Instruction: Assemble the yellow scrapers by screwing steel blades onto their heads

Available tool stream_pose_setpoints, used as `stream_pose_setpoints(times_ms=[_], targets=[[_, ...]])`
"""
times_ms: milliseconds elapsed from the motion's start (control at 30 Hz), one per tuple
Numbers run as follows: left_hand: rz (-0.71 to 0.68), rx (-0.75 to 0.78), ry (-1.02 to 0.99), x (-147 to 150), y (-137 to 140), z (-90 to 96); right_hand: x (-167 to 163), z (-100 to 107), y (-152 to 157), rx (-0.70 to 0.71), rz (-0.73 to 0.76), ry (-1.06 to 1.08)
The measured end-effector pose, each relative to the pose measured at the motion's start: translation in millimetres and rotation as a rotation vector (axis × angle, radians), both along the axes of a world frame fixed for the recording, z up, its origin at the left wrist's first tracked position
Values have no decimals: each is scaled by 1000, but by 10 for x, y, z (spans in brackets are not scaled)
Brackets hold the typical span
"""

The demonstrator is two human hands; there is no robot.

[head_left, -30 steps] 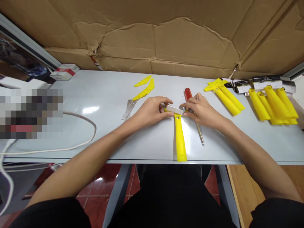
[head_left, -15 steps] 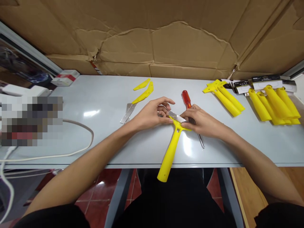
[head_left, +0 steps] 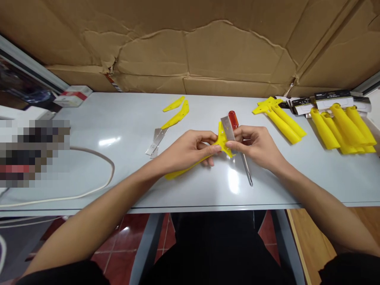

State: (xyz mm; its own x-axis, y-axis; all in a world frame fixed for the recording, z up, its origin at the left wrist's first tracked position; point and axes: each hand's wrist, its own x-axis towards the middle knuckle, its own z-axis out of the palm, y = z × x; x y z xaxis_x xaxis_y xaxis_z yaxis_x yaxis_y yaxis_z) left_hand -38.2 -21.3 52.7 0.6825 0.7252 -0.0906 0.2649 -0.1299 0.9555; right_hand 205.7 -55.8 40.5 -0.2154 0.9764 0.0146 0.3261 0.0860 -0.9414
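Observation:
My left hand (head_left: 194, 148) is closed round the neck of a yellow plastic scraper handle (head_left: 221, 139), whose grip points down to the left, partly under the hand. Between the thumb and fingers of my right hand (head_left: 257, 144) is a flat metal blade (head_left: 227, 127), held against the handle's wide head. A screwdriver (head_left: 233, 118) with a red handle lies on the table behind the blade and right hand, its shaft showing below them. Left of my hands lie two yellow plastic strips (head_left: 177, 118) and a few metal blades (head_left: 156, 141).
On the right, several yellow handles (head_left: 344, 128) lie by black and white packaging (head_left: 334, 101), with more T-shaped handles (head_left: 280, 118) beside them. A white cable (head_left: 111, 168) loops across the left of the table. A small box (head_left: 73, 96) sits at the back left against cardboard.
The yellow handle has turned so its grip points left instead of toward me. My left hand has shifted onto its neck, and the blade now stands more upright in my right hand.

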Motion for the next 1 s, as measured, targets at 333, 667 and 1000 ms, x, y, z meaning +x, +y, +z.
stream_pose_setpoints(times_ms=[333, 667, 1000], targets=[[129, 365, 65, -5, -38, 14, -23, -8, -29, 219, -53, -120], [183, 402, -13, 20, -90, 27, -116, -17, -103, 326, -180, -46], [137, 374, -67, 42, -119, 37, -113, -30, -122, 284, -113, -48]])
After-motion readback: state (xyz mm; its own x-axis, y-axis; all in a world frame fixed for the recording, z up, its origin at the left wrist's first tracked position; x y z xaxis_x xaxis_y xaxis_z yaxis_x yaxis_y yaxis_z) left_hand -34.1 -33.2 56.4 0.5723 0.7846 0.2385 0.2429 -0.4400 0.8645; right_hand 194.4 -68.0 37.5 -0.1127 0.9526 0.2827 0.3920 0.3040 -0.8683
